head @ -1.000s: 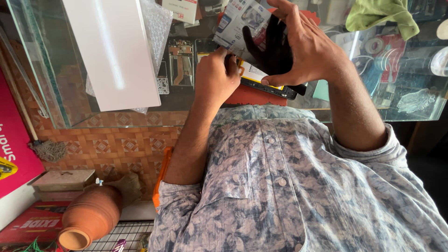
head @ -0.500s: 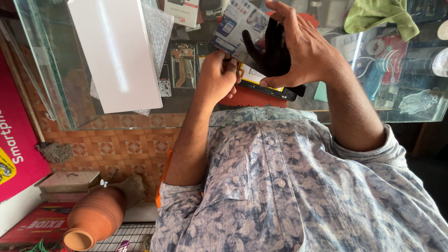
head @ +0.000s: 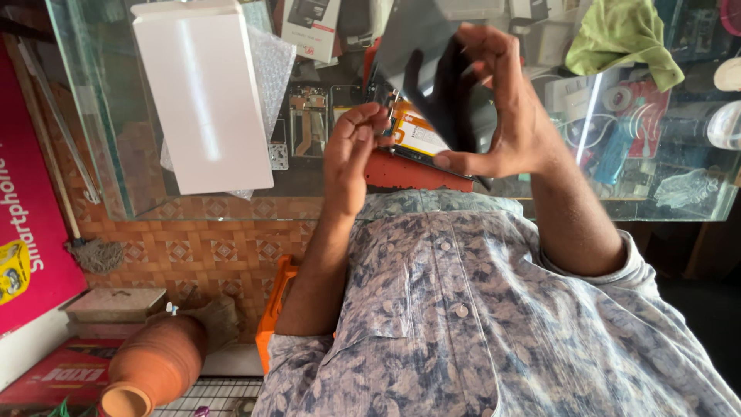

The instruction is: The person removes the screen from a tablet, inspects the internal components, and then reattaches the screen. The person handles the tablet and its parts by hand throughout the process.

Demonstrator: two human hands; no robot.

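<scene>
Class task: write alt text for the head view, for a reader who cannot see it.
Over a glass counter, the right hand holds a dark panel while the left hand touches an opened phone. A white box lies nearby.

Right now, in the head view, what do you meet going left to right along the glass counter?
Tall white rectangular box → sheet of clear bubble wrap → hand pinching at an opened phone's yellow-labelled battery → other hand holding a dark flat panel → crumpled green cloth.
</scene>
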